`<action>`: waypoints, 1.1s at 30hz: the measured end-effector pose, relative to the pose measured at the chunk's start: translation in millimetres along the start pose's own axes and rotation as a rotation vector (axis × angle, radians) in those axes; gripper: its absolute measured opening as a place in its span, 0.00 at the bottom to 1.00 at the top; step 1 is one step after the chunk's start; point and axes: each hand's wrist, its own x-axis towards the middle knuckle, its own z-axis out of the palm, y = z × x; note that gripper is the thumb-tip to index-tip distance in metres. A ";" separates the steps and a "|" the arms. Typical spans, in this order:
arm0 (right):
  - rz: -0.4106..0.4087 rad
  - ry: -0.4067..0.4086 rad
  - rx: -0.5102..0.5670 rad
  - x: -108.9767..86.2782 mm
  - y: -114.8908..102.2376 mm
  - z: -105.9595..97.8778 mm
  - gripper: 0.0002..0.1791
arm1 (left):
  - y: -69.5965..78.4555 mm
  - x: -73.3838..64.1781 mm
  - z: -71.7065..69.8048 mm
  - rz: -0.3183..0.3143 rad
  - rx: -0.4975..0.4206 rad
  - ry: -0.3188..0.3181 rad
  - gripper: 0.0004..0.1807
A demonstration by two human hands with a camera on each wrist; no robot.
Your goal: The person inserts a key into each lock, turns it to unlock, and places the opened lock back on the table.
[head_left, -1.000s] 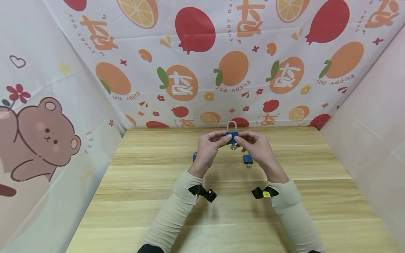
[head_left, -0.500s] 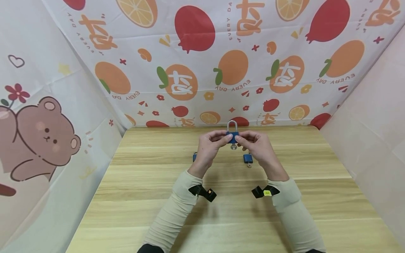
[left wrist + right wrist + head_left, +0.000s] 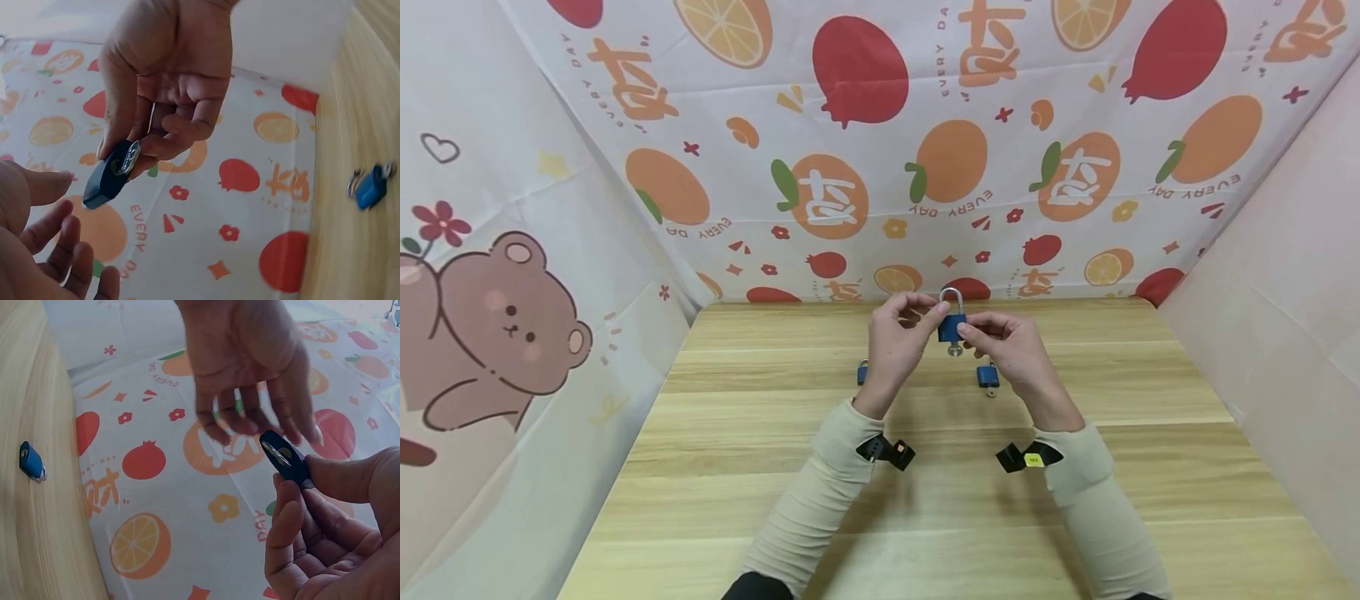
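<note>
A blue padlock (image 3: 952,328) with a silver shackle and a key (image 3: 955,350) at its bottom is held up above the far part of the table. My right hand (image 3: 1021,360) pinches its body between thumb and fingers. Beside the shackle's left side hovers my left hand (image 3: 898,346); in the left wrist view its thumb (image 3: 47,187) and fingers are spread apart, off the body. The right wrist view shows the lock body (image 3: 284,456) edge-on in the right hand's pinch, with the key's round head facing the camera.
On the wooden table (image 3: 760,467) lie two more blue padlocks: one left padlock (image 3: 862,373) beside the left wrist, and one right padlock (image 3: 988,377) with a key, near the right wrist. A fruit-print cloth (image 3: 895,225) hangs behind the table's far edge.
My left hand has let go of the padlock's body and shifted slightly up and left, its fingers loosened. The right hand keeps its pinch, and the padlock tilts slightly.
</note>
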 end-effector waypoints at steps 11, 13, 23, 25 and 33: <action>-0.030 0.001 -0.018 -2.5 -1.3 5.6 0.16 | 12.9 3.0 13.2 0.192 0.396 0.038 0.13; -0.035 0.005 -0.027 -3.0 -1.6 7.0 0.15 | 13.9 3.6 14.5 0.184 0.429 0.036 0.14; -0.050 0.013 -0.078 -3.2 -2.1 12.0 0.12 | 14.5 8.7 18.0 0.176 0.482 0.054 0.17; -0.055 0.008 -0.084 -3.0 -2.3 12.1 0.12 | 14.3 9.2 18.4 0.176 0.482 0.055 0.17; -0.061 0.009 -0.081 -2.6 0.4 13.1 0.12 | 15.8 7.3 19.0 0.169 0.463 0.048 0.13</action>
